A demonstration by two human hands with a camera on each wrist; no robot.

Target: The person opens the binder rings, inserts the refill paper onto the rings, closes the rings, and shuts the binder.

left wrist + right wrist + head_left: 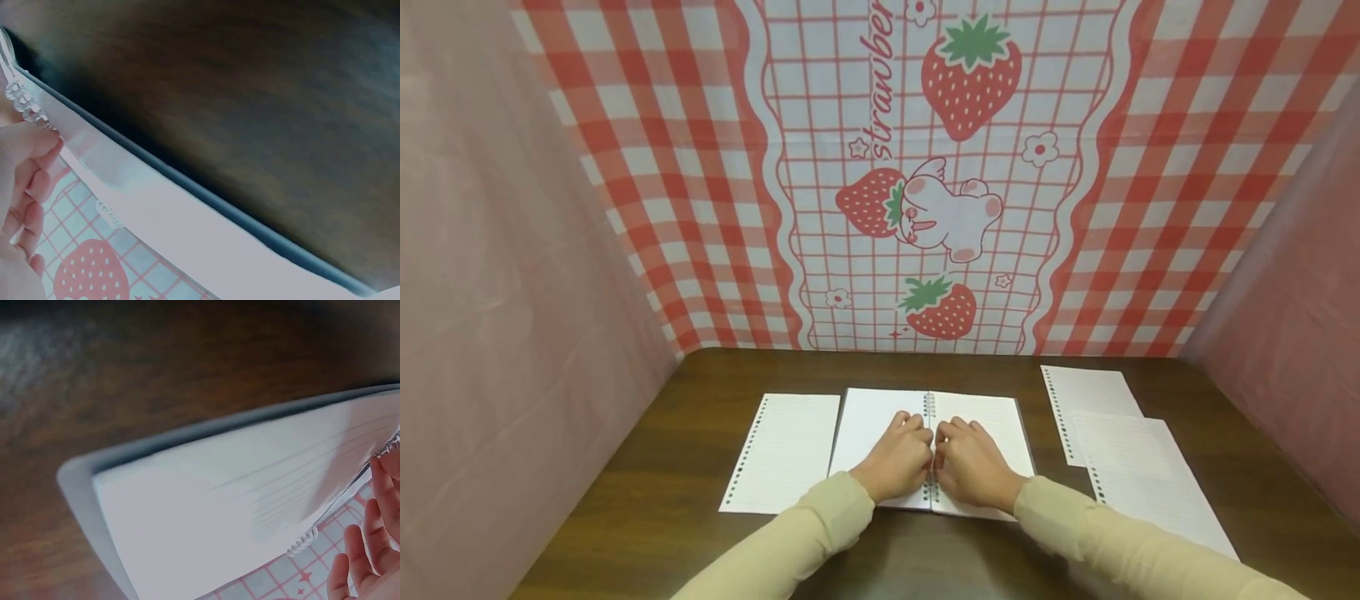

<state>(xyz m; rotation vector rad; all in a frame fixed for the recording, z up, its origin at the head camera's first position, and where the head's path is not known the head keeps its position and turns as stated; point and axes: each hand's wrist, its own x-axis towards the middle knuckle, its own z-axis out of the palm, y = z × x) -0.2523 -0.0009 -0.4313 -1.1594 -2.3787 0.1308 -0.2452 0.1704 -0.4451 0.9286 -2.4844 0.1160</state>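
A loose-leaf ring notebook [867, 417] lies open on the table, blank paper on its left half and a lined page [1000, 410] on its right. Clear binder rings [930, 406] run down its middle. My left hand [895, 458] pinches the rings from the left; in the left wrist view its thumb and forefinger meet at the near ring cluster [28, 105]. From the right, my right hand [976, 467] grips the same rings with bent fingers. The right wrist view has its fingertips at the near rings [389, 447], with the far ring cluster [304, 541] beyond them.
A loose lined sheet [784, 454] with punched holes lies just left of the notebook. Two more punched sheets overlap at the right, one farther back [1093, 396] and one nearer [1157, 479]. Behind the dark wooden table [647, 467] hangs a strawberry-print cloth [700, 167].
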